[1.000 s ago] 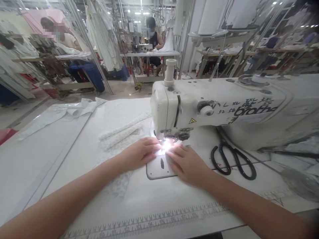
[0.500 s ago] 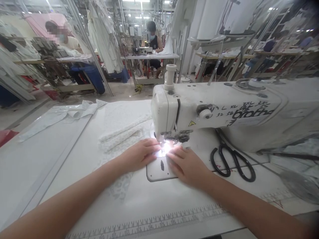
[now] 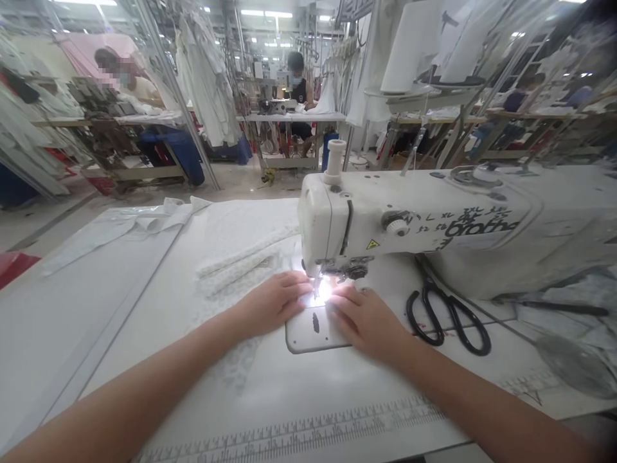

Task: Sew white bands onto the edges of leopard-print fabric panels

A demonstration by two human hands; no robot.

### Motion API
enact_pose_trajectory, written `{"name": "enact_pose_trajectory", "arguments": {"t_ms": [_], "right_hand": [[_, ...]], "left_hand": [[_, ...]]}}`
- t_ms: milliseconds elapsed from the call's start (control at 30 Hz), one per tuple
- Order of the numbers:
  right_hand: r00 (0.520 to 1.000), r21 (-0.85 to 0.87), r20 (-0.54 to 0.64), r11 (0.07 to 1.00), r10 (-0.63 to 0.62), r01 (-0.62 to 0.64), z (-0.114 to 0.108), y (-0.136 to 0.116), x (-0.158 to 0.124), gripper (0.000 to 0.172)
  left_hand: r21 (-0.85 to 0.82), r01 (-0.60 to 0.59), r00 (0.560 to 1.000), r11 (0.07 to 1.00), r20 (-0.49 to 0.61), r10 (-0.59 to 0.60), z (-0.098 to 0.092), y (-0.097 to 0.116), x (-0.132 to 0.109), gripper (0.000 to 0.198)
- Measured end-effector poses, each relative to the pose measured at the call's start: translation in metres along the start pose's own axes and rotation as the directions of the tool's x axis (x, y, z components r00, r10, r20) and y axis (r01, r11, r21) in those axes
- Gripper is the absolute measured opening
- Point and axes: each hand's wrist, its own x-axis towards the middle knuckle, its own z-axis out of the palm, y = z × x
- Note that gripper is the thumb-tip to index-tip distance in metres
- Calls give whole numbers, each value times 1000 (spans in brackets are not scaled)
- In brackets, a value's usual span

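A white sewing machine point(image 3: 366, 212) stands in front of me, its lamp glaring on the needle area. My left hand point(image 3: 274, 301) lies flat to the left of the needle, fingers stretched out over white patterned fabric point(image 3: 236, 366). To the right of the needle, my right hand point(image 3: 369, 321) rests with its fingers extended and slightly bent, the fingertips near the lit spot. Glare and the fingers hide most of the cloth there. Below the needle, the metal plate point(image 3: 301, 341) shows between the hands. Strips of pale patterned fabric point(image 3: 241, 257) lie beyond my left hand.
Black-handled scissors point(image 3: 448, 315) lie right of my right hand. A printed ruler point(image 3: 289, 437) runs along the table's front edge. More white fabric point(image 3: 139, 222) lies at the far left. White thread cones point(image 3: 409, 48) stand behind the machine. Other people sit at machines beyond.
The view has tilted slightly, so the machine and table sit a little lower and further right. Both hands stay in nearly the same place beside the needle.
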Motion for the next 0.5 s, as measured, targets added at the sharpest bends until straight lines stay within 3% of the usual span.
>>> {"name": "enact_pose_trajectory", "arguments": {"t_ms": [233,367,500], "right_hand": [[1000,-4,-25,1000,14,-14,3,2,0,20],[995,13,-69,997,-73,74,3,-7,-2,21],[973,90,-69,970,-222,227,0,-39,0,25]], "left_hand": [[0,25,997,1000,-77,-25,6,0,3,25],[-56,150,983,987,-96,-155,3,-4,7,22],[-67,280,958,958,-42,-283,-25,-8,-31,21]]}}
